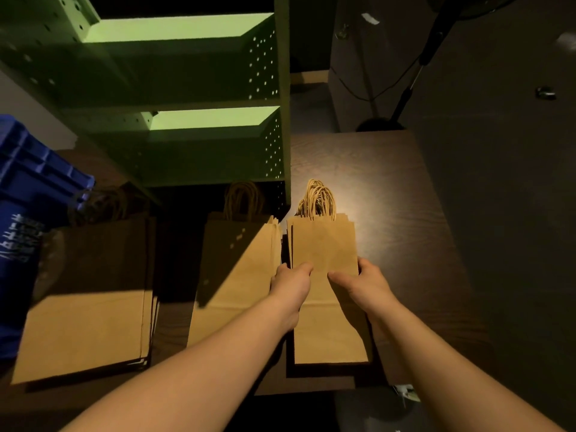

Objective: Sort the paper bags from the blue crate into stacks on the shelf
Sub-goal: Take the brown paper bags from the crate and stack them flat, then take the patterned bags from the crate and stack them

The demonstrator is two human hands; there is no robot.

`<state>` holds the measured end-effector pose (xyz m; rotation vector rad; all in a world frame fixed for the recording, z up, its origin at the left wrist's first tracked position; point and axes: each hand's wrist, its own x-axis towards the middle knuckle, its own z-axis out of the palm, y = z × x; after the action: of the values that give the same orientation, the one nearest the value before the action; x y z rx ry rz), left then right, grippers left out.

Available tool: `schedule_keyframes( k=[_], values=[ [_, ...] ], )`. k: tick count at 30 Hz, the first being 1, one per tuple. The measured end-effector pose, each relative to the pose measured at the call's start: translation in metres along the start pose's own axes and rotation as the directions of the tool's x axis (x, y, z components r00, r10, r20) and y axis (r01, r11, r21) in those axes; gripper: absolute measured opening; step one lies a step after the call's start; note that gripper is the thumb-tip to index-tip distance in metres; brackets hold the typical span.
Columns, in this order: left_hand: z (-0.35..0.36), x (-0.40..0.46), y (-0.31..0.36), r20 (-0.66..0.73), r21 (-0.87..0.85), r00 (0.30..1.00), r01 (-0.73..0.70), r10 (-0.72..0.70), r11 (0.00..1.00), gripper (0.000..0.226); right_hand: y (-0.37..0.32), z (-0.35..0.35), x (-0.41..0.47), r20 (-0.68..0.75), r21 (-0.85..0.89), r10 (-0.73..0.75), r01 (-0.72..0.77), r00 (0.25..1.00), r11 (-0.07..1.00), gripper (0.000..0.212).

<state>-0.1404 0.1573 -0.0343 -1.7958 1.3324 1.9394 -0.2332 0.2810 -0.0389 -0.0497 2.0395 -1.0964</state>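
Three stacks of flat brown paper bags lie on a dark wooden table. The narrow stack (324,244) is on the right, with its twine handles pointing away from me. My left hand (291,283) grips its left edge and my right hand (364,283) grips its right edge, thumbs on top. A medium stack (237,260) lies just left of it, partly under the green shelf (199,141). A wide stack (87,300) lies further left, beside the blue crate (28,194). The crate's inside is hidden.
The green perforated shelf unit rises behind the stacks, with lit shelf boards above. The dark table (389,182) extends right of the narrow stack. A stand with a round base (378,124) and a cable stands behind the table. Dark floor lies to the right.
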Motion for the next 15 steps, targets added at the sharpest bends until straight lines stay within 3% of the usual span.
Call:
schedule_keyframes(
  k=[6,9,15],
  values=[
    [-0.008,-0.021,0.001,0.008,0.072,0.996,-0.091,0.090,0.993,0.080,0.000,0.004,-0.007,-0.050,0.009,-0.010,0.011,0.999,1.000,0.059],
    [-0.011,-0.029,0.003,0.005,0.136,0.988,-0.154,0.154,0.979,0.078,-0.004,0.005,-0.017,-0.221,-0.093,-0.016,-0.005,0.975,0.996,0.076],
    [-0.029,-0.049,0.013,0.032,0.249,0.954,-0.295,0.297,0.922,0.064,-0.033,0.014,-0.055,-0.402,-0.200,-0.281,0.216,0.871,0.956,0.047]
  ],
)
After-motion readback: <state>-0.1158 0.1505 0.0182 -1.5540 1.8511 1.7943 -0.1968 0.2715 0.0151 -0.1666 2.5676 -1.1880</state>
